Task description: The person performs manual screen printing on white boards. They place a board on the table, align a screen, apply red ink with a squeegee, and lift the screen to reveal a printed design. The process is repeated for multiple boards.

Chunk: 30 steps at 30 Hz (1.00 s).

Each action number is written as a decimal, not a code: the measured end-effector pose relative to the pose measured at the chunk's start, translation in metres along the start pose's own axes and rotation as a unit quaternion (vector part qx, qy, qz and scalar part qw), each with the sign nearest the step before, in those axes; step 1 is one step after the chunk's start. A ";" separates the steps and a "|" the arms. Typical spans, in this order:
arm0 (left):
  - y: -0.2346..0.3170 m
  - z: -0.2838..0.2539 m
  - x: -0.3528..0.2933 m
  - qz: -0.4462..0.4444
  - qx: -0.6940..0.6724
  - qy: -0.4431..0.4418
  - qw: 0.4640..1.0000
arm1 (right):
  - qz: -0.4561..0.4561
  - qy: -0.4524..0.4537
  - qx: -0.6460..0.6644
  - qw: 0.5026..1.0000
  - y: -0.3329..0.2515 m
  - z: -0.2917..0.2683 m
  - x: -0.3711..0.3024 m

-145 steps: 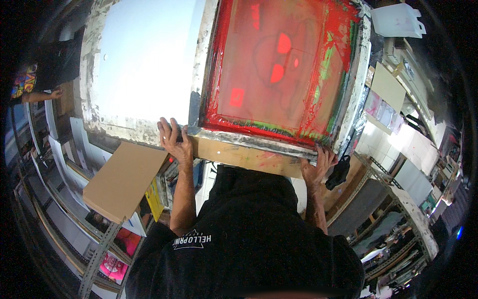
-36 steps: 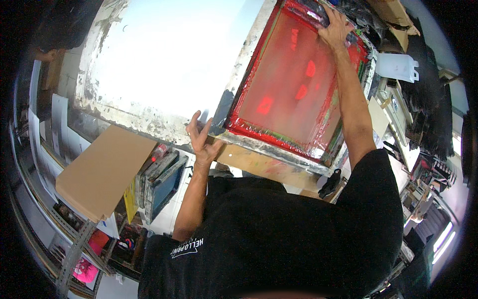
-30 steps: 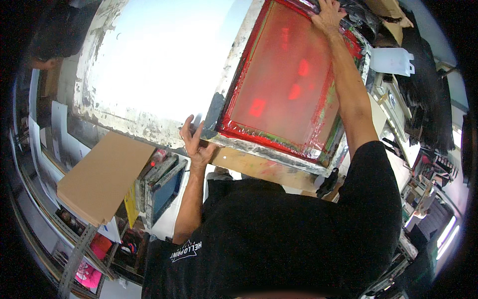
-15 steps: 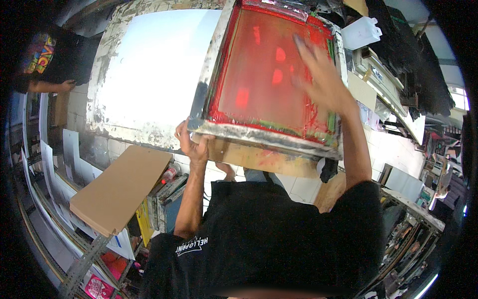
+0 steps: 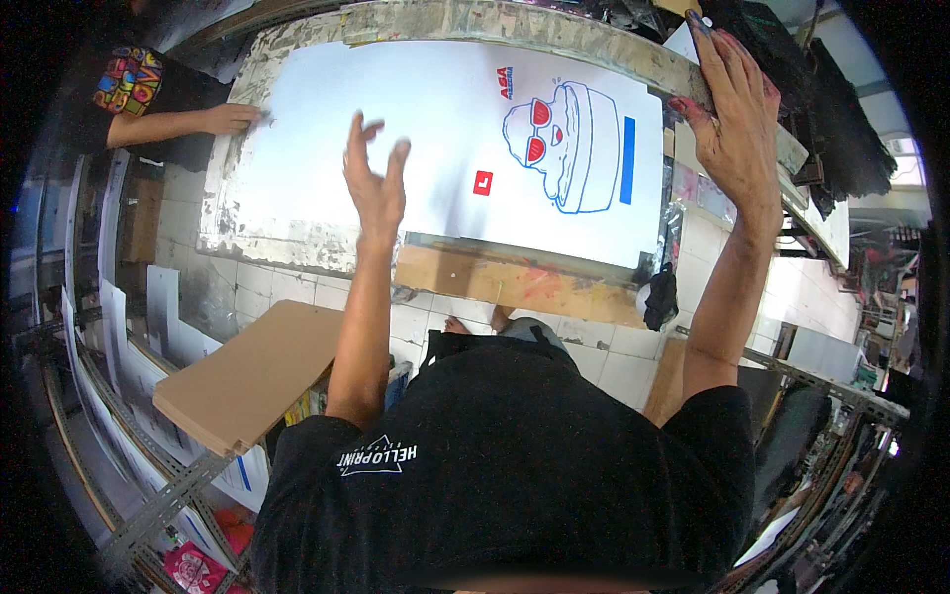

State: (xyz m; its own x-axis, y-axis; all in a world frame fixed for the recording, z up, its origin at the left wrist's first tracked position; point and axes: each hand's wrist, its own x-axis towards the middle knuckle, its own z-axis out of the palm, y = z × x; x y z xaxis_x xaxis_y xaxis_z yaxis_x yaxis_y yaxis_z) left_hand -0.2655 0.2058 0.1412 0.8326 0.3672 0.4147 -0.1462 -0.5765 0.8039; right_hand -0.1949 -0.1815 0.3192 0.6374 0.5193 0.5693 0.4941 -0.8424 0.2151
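A large white sheet (image 5: 317, 168) lies flat on a paint-stained table (image 5: 233, 223). Its right part carries a blue outline drawing (image 5: 589, 148) with red sunglasses, a small red square and a blue bar. Above the middle of the sheet, my left hand (image 5: 376, 193) hovers with fingers spread, holding nothing. Along the far side runs the stained edge of a screen printing frame (image 5: 515, 28), raised and seen nearly edge-on. My right hand (image 5: 737, 119) is at the frame's right end, fingers stretched and thumb apart; whether it touches the frame I cannot tell.
At the left, another person's hand (image 5: 237, 119) rests by the table's edge. Brown cardboard sheets (image 5: 247, 376) are stacked on a metal rack at lower left. A wooden board (image 5: 515, 282) juts from the table's near side. Racks (image 5: 831, 396) stand at right.
The red-stained screen has swung up off the sheet, uncovering the print. My left hand has left the frame's near corner and moved over the sheet; my right hand has moved right. The other person's hand has reached the table.
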 end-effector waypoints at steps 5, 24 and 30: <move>-0.071 -0.037 -0.116 -0.095 0.058 -0.030 0.993 | -0.001 0.016 0.022 1.000 0.007 -0.002 0.006; -0.245 -0.463 -0.278 -0.272 0.619 0.278 0.682 | 0.008 0.010 0.031 0.999 0.020 0.001 0.016; -0.251 -0.552 -0.295 -0.470 0.636 0.273 0.547 | -0.012 -0.020 0.059 0.998 0.045 0.007 0.016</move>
State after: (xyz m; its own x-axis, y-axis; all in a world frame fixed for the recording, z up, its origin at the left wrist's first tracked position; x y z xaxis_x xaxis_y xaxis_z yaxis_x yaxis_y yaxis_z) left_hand -0.7693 0.6448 0.0520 -0.1149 0.9011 0.4180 0.9894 0.1413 -0.0325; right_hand -0.1580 -0.2098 0.3323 0.6465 0.5465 0.5324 0.5745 -0.8078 0.1316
